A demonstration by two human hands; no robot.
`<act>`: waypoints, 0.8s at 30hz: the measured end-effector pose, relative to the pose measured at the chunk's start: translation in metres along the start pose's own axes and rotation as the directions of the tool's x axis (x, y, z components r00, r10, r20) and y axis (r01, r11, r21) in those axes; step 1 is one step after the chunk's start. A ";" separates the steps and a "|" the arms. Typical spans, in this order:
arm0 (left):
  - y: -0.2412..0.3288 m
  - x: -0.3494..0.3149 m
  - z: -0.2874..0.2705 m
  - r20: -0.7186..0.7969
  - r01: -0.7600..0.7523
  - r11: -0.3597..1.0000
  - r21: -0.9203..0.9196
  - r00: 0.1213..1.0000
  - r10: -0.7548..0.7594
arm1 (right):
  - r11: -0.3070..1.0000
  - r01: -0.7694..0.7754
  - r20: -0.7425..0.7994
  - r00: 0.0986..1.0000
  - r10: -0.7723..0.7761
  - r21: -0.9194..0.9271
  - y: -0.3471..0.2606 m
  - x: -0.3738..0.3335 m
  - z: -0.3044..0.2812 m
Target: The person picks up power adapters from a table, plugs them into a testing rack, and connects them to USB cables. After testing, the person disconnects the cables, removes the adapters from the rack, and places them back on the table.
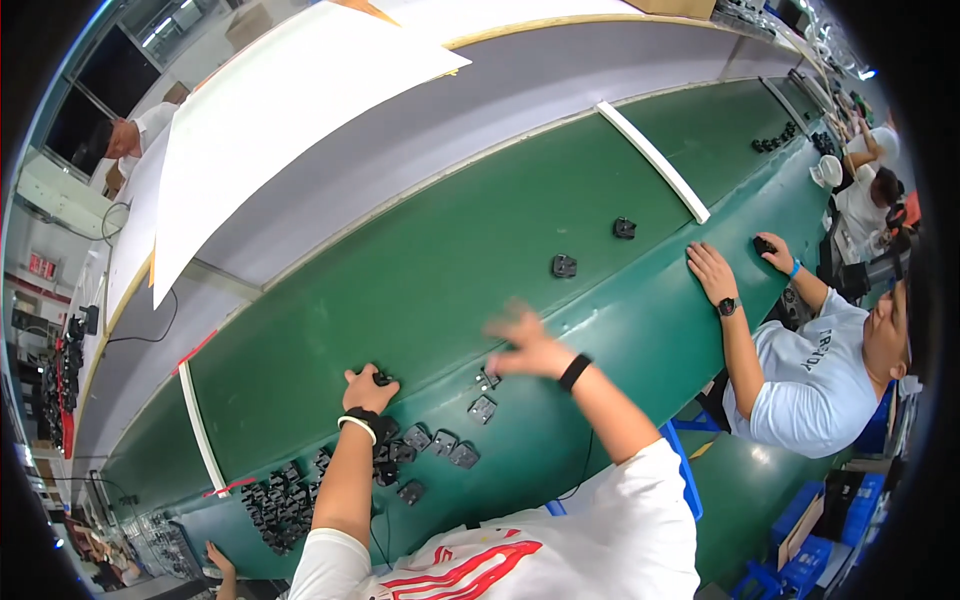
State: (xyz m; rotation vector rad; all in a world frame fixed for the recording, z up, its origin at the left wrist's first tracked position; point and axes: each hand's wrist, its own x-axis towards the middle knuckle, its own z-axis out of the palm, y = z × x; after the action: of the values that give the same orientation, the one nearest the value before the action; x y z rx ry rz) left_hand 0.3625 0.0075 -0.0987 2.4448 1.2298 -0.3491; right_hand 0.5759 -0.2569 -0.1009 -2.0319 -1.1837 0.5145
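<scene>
My left hand (368, 391) is closed over a small black plastic part (382, 378), mostly hidden under the fingers, at the near edge of the green belt. My right hand (530, 345), blurred by motion, is over the belt's near side with its fingers spread and nothing visible in them. Just below its wrist side lies a small black part with light spots (487, 380), and a grey-black blocky part (482, 409) is nearer to me. Several similar parts (442, 443) lie between my forearms, and a dense pile of black parts (280, 507) spreads left of my left forearm.
Two black parts, one nearer (564, 266) and one farther (625, 228), sit on the belt (420, 290). White strips cross it at the right (655, 163) and left (203, 430). A co-worker (800, 370) at my right holds a black part. A white board (300, 110) overhangs the far side.
</scene>
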 end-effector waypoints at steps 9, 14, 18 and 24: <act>-0.019 -0.001 0.004 -0.072 0.013 0.998 -0.058 0.997 -0.017 | 0.608 -0.783 -0.631 0.407 0.661 0.131 0.174 0.047 -0.152; -0.017 0.003 0.002 0.006 0.089 0.995 -0.051 0.996 -0.089 | 0.696 -0.716 -0.563 0.551 0.616 0.062 0.190 0.052 -0.127; -0.020 0.008 -0.005 0.030 0.103 0.994 -0.029 0.994 -0.102 | 0.778 -0.624 -0.506 0.695 0.510 -0.072 0.132 0.074 -0.085; -0.048 0.008 -0.017 0.108 0.101 0.987 -0.125 0.990 -0.088 | 0.753 -0.480 -0.225 0.877 0.425 -0.450 0.026 0.057 -0.024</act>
State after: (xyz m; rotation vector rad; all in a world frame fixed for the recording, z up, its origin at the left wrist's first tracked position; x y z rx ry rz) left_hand 0.3293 0.0466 -0.0972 2.2356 1.2860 -0.4019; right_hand 0.6346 -0.2249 -0.1036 -2.7891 -0.7921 0.3333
